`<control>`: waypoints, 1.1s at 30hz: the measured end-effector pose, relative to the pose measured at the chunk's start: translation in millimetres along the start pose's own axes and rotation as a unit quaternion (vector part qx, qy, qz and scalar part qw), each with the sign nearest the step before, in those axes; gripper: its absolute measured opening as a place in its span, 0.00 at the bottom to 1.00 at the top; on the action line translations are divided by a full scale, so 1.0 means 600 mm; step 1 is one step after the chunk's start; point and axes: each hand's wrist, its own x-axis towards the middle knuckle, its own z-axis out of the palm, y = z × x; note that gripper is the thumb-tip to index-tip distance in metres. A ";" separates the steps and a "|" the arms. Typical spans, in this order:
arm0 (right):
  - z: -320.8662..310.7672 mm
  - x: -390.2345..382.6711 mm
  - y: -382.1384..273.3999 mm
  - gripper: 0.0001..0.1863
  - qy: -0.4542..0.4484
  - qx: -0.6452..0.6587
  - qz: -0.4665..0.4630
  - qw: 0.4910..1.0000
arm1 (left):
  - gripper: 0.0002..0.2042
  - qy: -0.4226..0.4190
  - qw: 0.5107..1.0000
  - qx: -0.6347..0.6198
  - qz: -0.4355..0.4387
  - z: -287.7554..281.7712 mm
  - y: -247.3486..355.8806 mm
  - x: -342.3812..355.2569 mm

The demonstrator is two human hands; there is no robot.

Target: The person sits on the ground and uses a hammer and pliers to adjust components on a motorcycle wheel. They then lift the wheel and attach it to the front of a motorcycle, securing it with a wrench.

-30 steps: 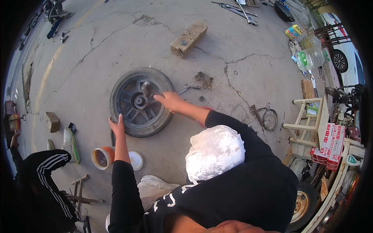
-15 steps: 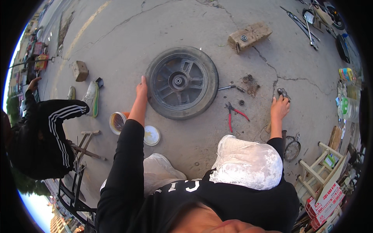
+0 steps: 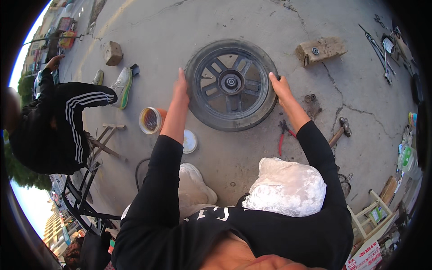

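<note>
A black spoked wheel with its tyre (image 3: 231,82) is between my two hands, in front of me. Along its left side lies my left hand (image 3: 180,88), gripping the tyre's edge. My right hand (image 3: 282,88) grips the opposite edge, thumb up on the tyre; the fingers below are mostly hidden. Right of my right forearm a hammer (image 3: 344,127) with a wooden handle rests on the ground. Red-handled pliers (image 3: 281,140) lie just left of that forearm, partly covered by it. Small round metal parts (image 3: 309,97) sit beyond them on a greasy patch.
A wooden block (image 3: 332,48) bears a small bearing (image 3: 315,51). Beside my left forearm stand an open tub (image 3: 148,120) and its white lid (image 3: 190,141). Another person (image 3: 85,108) sits at the left, near a second block (image 3: 113,53). A small ladder-like frame (image 3: 370,217) is lower right.
My right hand has let go of the hammer and moved left onto the wheel's right edge. The wheel's spokes have turned. The whole view has shifted.
</note>
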 end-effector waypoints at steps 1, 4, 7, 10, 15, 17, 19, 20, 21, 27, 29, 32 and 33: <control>-0.012 0.003 -0.003 0.37 -0.011 0.062 -0.028 0.998 | 0.41 -0.013 0.999 -0.050 0.013 0.006 0.029 -0.029; -0.034 -0.013 -0.050 0.29 -0.031 0.240 -0.103 0.965 | 0.35 -0.050 0.973 -0.179 0.137 -0.013 0.069 -0.052; -0.052 -0.075 -0.089 0.23 -0.035 0.370 -0.121 0.921 | 0.31 -0.073 0.941 -0.264 0.198 -0.026 0.084 -0.058; -0.048 -0.092 -0.064 0.20 -0.069 0.446 -0.133 0.882 | 0.27 -0.120 0.928 -0.278 0.216 -0.033 0.082 -0.058; -0.042 -0.116 -0.029 0.16 -0.058 0.483 -0.153 0.860 | 0.25 -0.213 0.945 -0.222 0.111 -0.054 0.097 -0.066; -0.054 -0.126 -0.022 0.17 -0.059 0.450 -0.151 0.878 | 0.26 -0.206 0.962 -0.176 -0.012 -0.055 0.123 -0.081; -0.051 -0.164 -0.025 0.18 -0.055 0.405 -0.149 0.901 | 0.27 -0.169 0.966 -0.111 -0.160 -0.069 0.145 -0.125; -0.047 -0.189 -0.033 0.20 -0.029 0.386 -0.116 0.915 | 0.26 -0.219 0.959 -0.083 -0.160 -0.086 0.147 -0.135; -0.049 -0.203 -0.026 0.21 -0.055 0.390 -0.056 0.917 | 0.26 -0.236 0.955 -0.044 -0.174 -0.112 0.150 -0.131; -0.066 -0.248 0.023 0.24 -0.173 0.355 0.064 0.917 | 0.28 -0.311 0.908 0.062 -0.275 -0.183 0.068 -0.130; -0.048 -0.261 0.038 0.22 -0.140 0.317 0.072 0.935 | 0.28 -0.216 0.935 0.079 -0.269 -0.208 -0.023 -0.116; -0.042 -0.227 0.098 0.13 -0.095 0.245 0.110 0.959 | 0.28 -0.187 0.949 0.089 -0.237 -0.206 -0.089 -0.121; -0.041 -0.200 0.128 0.10 -0.041 0.086 -0.058 0.994 | 0.28 -0.175 0.956 0.115 -0.206 -0.199 -0.088 -0.120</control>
